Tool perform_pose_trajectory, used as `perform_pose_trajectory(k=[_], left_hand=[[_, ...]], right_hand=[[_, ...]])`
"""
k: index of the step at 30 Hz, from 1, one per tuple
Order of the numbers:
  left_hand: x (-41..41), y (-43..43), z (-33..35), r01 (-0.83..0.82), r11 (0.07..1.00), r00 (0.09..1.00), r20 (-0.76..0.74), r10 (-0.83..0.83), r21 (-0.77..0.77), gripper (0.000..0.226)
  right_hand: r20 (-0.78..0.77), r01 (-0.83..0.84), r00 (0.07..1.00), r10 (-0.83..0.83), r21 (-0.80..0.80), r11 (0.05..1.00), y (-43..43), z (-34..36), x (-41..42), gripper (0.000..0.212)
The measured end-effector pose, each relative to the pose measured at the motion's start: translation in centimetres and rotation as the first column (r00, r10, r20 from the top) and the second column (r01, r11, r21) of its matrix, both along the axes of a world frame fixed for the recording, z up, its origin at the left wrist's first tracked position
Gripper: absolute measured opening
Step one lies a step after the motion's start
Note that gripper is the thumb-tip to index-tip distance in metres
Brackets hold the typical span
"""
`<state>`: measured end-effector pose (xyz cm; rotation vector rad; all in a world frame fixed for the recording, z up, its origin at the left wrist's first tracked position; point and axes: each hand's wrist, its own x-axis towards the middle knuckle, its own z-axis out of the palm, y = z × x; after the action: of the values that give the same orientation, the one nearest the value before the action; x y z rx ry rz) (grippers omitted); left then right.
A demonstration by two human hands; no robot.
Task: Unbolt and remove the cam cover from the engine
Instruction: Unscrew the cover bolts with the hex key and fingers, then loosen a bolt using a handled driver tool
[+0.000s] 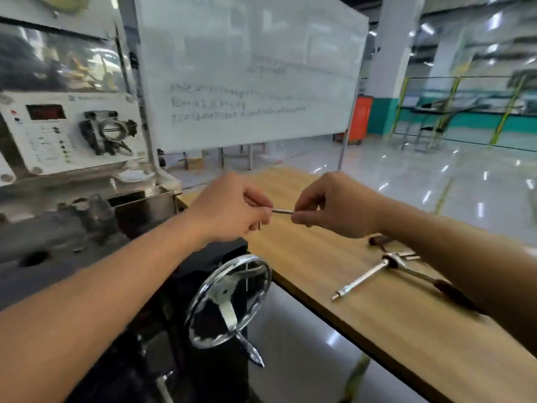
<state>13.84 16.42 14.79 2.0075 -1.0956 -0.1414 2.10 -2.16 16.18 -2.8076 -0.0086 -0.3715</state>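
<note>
Grips: two, both raised over the desk's [319,286] far left corner. Left grip [232,207] and right grip [334,205] each pinch one end of a single thin metal pin [282,211], held level between them, probably a bolt. On the desk under the right forearm: one T-shaped wrench [377,270]. Below the grips: one chrome handwheel [229,298]. Engine [43,242] sits low left, beside the left forearm, dark and blurred; can't tell the cam cover apart from it. One whiteboard [247,68] behind
</note>
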Motion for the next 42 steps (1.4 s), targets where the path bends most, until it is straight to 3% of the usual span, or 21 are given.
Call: perform_pose_trajectory(k=[3,6,12,15,17,20,23,27,30,34,36,38,40,42], left_hand=[[-3.1,-7.8,-4.1,0.089,0.983,0.984,0.137,-0.111,0.159,0.006],[-5.9,-13.5,-7.8,0.141,0.949,0.969,0.155,-0.19,0.28,0.012],[-7.5,-17.3,-12.4,0.26,0.849,0.941,0.078,-0.33,0.459,0.014],[-7.0,-17.9,-14.0,0.236,0.851,0.937,0.123,-0.328,0.47,0.019],[-6.6,-18.4,-14.7,0.184,0.881,0.955,0.133,-0.265,0.437,0.031],[-5.9,-19.2,-15.6,0.105,0.876,0.966,0.16,-0.201,0.47,0.044],[-5.7,-20.0,-15.9,0.077,0.835,0.962,0.179,-0.205,0.545,0.032],[-6.1,-20.6,-15.2,0.05,0.783,0.939,0.239,-0.248,0.62,0.024],[-5.2,-18.9,-13.3,0.037,0.831,0.957,0.219,-0.189,0.555,0.022],[-2.1,-13.3,-6.4,0.047,0.963,0.998,0.038,-0.059,0.264,0.023],[-0.4,-8.8,-2.2,0.031,0.995,0.997,-0.071,-0.024,0.093,0.02],[1.1,-3.4,1.7,-0.01,0.998,0.961,-0.278,-0.006,-0.054,0.024],[2.0,2.8,5.5,-0.071,0.982,0.887,-0.462,-0.02,-0.178,0.041],[2.4,9.4,8.7,-0.159,0.951,0.846,-0.533,-0.007,-0.266,0.059]], right_hand=[[-0.136,0.2,0.969,-0.205,-0.045,0.979,-5.9,-4.0,-4.4,0.01],[-0.283,0.327,0.896,-0.342,-0.098,0.94,-9.8,-8.1,-7.6,0.005],[-0.437,0.328,0.827,-0.355,-0.138,0.934,-12.6,-13.1,-10.4,0.005],[-0.478,0.306,0.803,-0.354,-0.179,0.935,-13.4,-13.6,-10.4,0.011],[-0.476,0.316,0.805,-0.354,-0.161,0.935,-14.1,-13.3,-10.1,0.015],[-0.314,0.41,0.831,-0.459,-0.211,0.887,-15.9,-12.7,-9.1,0.025],[-0.21,0.49,0.778,-0.593,-0.388,0.781,-17.3,-13.3,-7.2,0.018],[-0.283,0.529,0.728,-0.625,-0.347,0.774,-17.8,-15.2,-4.9,0.012],[-0.216,0.559,0.775,-0.594,-0.206,0.803,-17.3,-14.0,-3.3,0.012],[0.105,0.498,0.863,-0.494,-0.008,0.867,-13.6,-6.0,0.5,0.015],[0.249,0.36,0.901,-0.354,0.021,0.933,-9.5,-0.4,2.9,0.025],[0.363,0.175,0.915,-0.177,0.037,0.984,-3.8,4.7,5.3,0.026],[0.426,-0.039,0.905,0.019,0.039,0.998,3.3,8.6,7.8,0.023],[0.435,-0.234,0.877,0.203,0.019,0.972,11.0,11.4,10.0,0.022]])
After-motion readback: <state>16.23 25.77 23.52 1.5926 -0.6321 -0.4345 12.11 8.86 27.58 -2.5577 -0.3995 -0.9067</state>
